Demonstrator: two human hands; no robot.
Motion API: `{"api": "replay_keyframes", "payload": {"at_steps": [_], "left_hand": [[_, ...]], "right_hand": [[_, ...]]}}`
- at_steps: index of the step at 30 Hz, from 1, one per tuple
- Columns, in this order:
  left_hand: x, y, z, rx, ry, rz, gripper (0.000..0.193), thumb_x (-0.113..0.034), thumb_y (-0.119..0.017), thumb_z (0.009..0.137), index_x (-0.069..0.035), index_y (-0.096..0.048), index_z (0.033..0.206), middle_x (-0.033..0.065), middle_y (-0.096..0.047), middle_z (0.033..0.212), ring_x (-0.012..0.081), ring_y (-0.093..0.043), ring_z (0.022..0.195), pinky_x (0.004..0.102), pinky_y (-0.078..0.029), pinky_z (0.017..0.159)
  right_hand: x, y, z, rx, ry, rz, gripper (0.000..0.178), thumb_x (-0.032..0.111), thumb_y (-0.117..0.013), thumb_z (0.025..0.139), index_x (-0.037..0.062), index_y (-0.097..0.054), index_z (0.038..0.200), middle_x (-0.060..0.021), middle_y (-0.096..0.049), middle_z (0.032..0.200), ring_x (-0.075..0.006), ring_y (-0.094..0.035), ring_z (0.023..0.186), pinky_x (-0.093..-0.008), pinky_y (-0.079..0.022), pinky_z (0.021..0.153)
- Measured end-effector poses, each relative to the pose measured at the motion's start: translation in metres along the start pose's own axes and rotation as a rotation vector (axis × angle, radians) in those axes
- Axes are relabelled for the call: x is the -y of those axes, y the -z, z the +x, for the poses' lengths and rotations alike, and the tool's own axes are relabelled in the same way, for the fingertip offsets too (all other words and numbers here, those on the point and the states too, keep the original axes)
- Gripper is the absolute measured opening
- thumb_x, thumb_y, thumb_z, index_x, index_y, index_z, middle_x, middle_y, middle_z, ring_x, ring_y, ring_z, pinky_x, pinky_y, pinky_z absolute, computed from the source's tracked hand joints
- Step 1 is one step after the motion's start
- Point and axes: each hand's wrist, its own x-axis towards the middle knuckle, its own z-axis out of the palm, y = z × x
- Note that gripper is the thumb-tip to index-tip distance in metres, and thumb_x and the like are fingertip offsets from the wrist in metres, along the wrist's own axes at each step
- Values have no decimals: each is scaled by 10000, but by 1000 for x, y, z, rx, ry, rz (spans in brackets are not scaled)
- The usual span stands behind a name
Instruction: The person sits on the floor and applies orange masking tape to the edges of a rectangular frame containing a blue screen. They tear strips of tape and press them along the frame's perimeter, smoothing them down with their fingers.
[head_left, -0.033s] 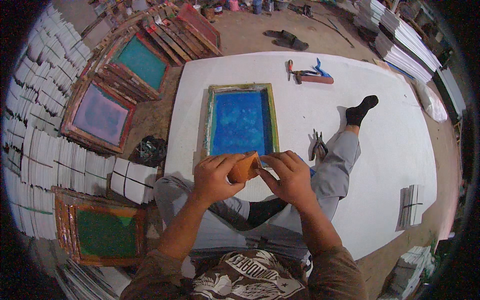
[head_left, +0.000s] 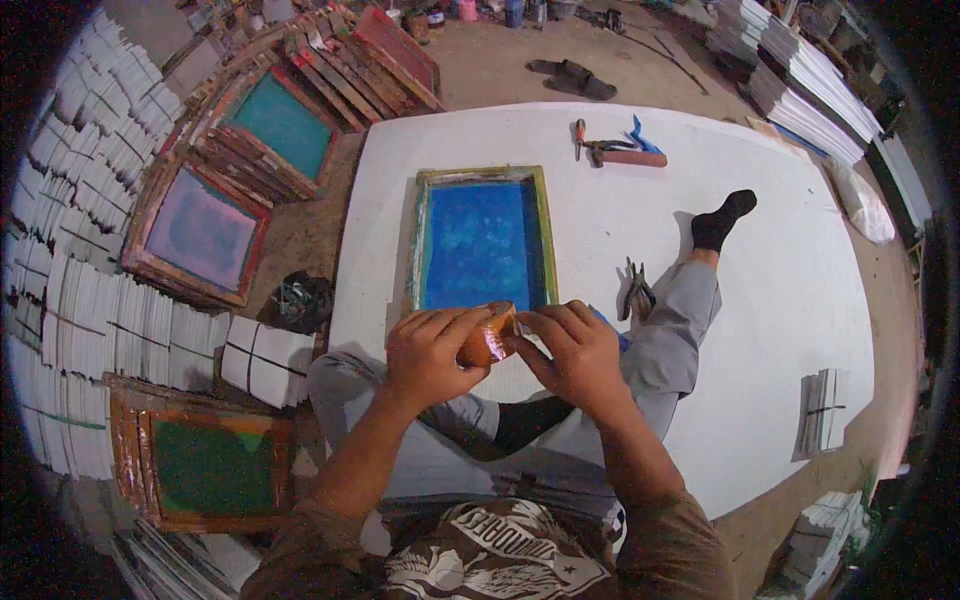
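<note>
My left hand [head_left: 435, 350] is wrapped around a shiny orange-brown roll of packing tape [head_left: 485, 345], held above my lap. At the roll's right edge, my right hand [head_left: 570, 352] has thumb and forefinger pinched together; its fingertips touch the tape there, and I cannot make out whether a loose end is between them. Just beyond my hands a wood-framed printing screen [head_left: 547, 230] with blue mesh lies on the white board, its near edge partly hidden by my fingers. A pair of dark-handled pliers [head_left: 636, 292] lies right of the screen, beside my grey-trousered leg.
Farther back on the white board [head_left: 480, 130] lie a red-handled screwdriver [head_left: 579, 138] and a brown bar-shaped piece [head_left: 635, 158]. More framed screens [head_left: 205, 230] and strapped paper stacks [head_left: 140, 330] line the left. A small paper bundle [head_left: 823, 410] sits at right; a dark sandal [head_left: 572, 80] lies beyond the board.
The tape roll has turned slightly in my left hand, and a bright glint now shows on its side. My hands stay in nearly the same place.
</note>
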Motion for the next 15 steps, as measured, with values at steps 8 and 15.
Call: {"api": "replay_keyframes", "payload": {"at_steps": [8, 15], "left_hand": [[9, 0, -3, 75, -59, 0, 629, -245, -847, 577, -108, -677, 1167, 78, -712, 1117, 269, -699, 980, 415, -540, 863], [13, 6, 1, 135, -100, -184, 617, -235, -861, 560, -92, -688, 1135, 95, -727, 1086, 279, -707, 983, 420, -545, 849]], "right_hand": [[-15, 5, 9, 120, -70, 271, 307, 94, -775, 786, 69, -713, 1086, -99, -685, 963, -305, -641, 902, -388, -528, 794], [-26, 3, 15, 255, -57, 527, 214, 47, -734, 851, 34, -724, 1064, -112, -685, 970, -273, -651, 936, -367, -526, 812]]}}
